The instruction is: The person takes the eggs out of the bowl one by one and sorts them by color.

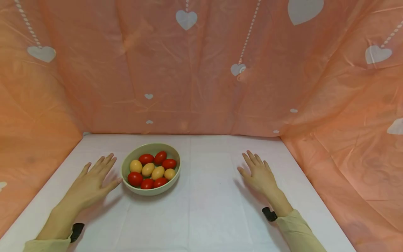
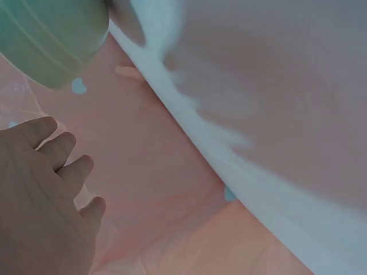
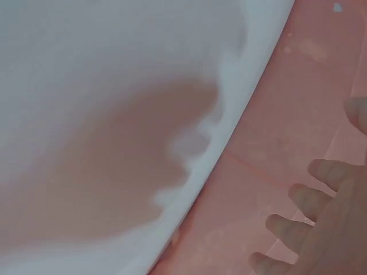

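Observation:
A pale green round bowl (image 1: 151,192) stands on the left half of the white-covered table. Inside lie several smooth red ovals (image 1: 135,179), like small tomatoes, and several yellow ones (image 1: 148,169); their exact kind is unclear. Just left of the bowl, my left hand (image 1: 89,185) hovers palm down with fingers spread, its thumb tip close to the rim; whether they touch I cannot tell. In the left wrist view the bowl's side (image 2: 54,48) shows beyond the left hand (image 2: 43,195). My right hand (image 1: 261,178), fingers spread and holding nothing, is over the table's right side.
A white cloth (image 1: 207,217) covers the table. Orange-pink sheets with pale hearts (image 1: 186,20) hang at the back and along both sides. Each wrist wears a black band (image 1: 269,214), and both hands cast shadows on the cloth.

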A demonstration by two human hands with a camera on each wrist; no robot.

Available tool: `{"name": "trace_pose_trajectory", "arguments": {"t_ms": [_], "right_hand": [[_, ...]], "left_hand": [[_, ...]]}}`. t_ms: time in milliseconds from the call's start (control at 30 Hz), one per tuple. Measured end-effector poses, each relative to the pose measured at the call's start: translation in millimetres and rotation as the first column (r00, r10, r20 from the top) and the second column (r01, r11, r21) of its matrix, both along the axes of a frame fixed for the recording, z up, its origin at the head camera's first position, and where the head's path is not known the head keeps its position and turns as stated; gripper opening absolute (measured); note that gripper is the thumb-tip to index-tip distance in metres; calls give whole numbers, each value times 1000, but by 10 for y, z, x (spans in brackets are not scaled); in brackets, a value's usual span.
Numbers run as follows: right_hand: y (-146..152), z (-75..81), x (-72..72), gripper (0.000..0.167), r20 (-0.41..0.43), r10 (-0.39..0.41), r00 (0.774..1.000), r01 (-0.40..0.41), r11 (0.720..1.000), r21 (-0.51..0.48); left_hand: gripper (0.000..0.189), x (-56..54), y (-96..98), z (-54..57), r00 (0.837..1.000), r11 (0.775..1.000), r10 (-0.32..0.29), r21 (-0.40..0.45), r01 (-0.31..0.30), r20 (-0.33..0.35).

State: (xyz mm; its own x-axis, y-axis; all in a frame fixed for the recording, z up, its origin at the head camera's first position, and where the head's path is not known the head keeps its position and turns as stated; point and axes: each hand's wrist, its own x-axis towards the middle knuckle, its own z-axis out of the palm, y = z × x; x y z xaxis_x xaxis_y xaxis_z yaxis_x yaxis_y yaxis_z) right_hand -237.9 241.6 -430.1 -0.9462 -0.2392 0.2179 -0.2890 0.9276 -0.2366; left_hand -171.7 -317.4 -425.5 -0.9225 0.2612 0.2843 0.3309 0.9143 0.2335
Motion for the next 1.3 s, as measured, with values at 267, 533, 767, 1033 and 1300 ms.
{"name": "trace_pose_trajectory", "arguments": {"t_ms": [267,533,767,1033,1300], "right_hand": [[-189,43,-58,69,-44,52,998,-54,998,-44],[-421,137,-114,68,-86,139,987,-148,982,-116],[-667,206,-120,67,-85,203,975,-215,963,-164],[-1001,293,-173,65,-127,290,949,-310,933,-183],[-1409,372,-211,62,-133,381,915,-401,893,-204]], "left_hand": [[86,-4,104,23,1000,1000,-8,3,8,4],[88,-35,206,25,999,999,-8,31,7,33],[87,-64,265,-51,999,999,-10,44,7,53],[90,-78,277,-49,996,999,-4,51,-1,91],[91,-70,292,-42,994,998,-4,60,-3,108]]}}
